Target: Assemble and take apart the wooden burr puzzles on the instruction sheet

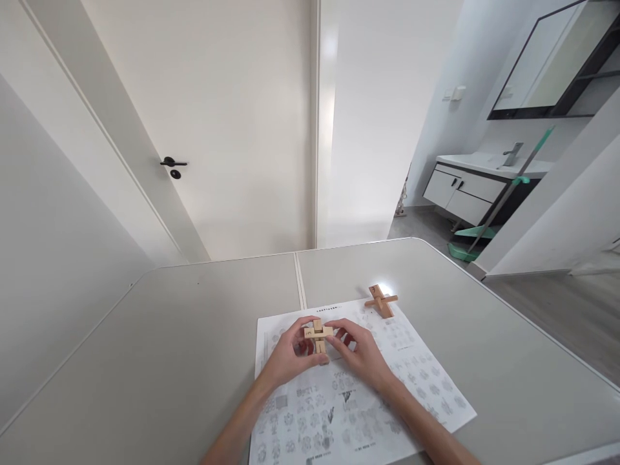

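Observation:
Pale wooden puzzle pieces [318,333], crossed over one another and marked with dark numerals, are held between both hands above the printed sheet. My left hand [289,352] grips them from the left, thumb near the lower end and forefinger at the top. From the right, my right hand [361,352] pinches the end of the crosswise piece between thumb and fingers. Reddish patches show under both hands; what they are I cannot tell. Beyond my right hand, two browner wooden pieces [381,301] lie crossed at the sheet's far corner.
The printed instruction sheet [358,420] lies on a grey table [145,361] with a seam [299,281] across its top. A closed door [242,129] stands behind it. At the right are a washbasin cabinet [467,190] and a green broom and dustpan [465,252].

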`<control>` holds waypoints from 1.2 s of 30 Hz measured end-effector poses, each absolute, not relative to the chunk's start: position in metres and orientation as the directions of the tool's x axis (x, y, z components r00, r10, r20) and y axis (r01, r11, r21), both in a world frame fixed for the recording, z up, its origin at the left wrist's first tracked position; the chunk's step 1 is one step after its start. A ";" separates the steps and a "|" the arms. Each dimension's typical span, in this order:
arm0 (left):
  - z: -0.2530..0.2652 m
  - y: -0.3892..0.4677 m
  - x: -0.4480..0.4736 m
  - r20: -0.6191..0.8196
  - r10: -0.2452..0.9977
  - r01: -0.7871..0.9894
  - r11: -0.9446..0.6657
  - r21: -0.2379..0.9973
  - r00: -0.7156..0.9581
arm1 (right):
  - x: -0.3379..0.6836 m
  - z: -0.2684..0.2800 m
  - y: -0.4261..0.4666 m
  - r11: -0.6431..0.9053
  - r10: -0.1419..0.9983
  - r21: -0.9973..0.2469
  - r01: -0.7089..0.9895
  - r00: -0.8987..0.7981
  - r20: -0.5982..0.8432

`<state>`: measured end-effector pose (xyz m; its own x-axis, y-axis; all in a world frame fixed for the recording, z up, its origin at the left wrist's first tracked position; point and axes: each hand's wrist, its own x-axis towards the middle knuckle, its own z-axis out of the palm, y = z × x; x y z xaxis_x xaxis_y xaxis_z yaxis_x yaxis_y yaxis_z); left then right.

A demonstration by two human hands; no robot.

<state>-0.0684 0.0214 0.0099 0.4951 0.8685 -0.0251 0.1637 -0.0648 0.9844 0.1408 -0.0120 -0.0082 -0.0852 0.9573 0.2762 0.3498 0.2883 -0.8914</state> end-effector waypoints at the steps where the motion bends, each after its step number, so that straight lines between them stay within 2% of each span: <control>1: 0.010 0.022 -0.069 -0.024 0.867 0.165 -0.067 0.984 0.498 | 0.141 -0.008 -0.012 0.289 0.957 -0.891 0.349 -0.085 0.277; 24: 0.012 0.022 -0.070 0.009 0.848 0.170 -0.117 0.979 0.531 | 0.134 -0.006 -0.016 0.284 0.958 -0.896 0.342 -0.065 0.279; 28: 0.011 0.022 -0.070 0.004 0.850 0.161 -0.105 0.981 0.527 | 0.135 -0.009 -0.015 0.300 0.953 -0.888 0.349 -0.069 0.295; 32: 0.009 0.023 -0.070 -0.015 0.854 0.136 -0.066 0.988 0.519 | 0.135 -0.010 -0.011 0.248 0.969 -0.915 0.318 -0.066 0.240; 36: 0.005 0.028 -0.070 -0.035 0.905 0.055 0.013 0.998 0.424 | 0.136 -0.012 -0.008 0.218 0.976 -0.938 0.269 -0.063 0.209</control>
<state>-0.0699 0.0277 0.0054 0.4237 0.9051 -0.0349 0.0552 0.0126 0.9984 0.1359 -0.0080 -0.0118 -0.0628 0.9760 0.2085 0.2686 0.2178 -0.9383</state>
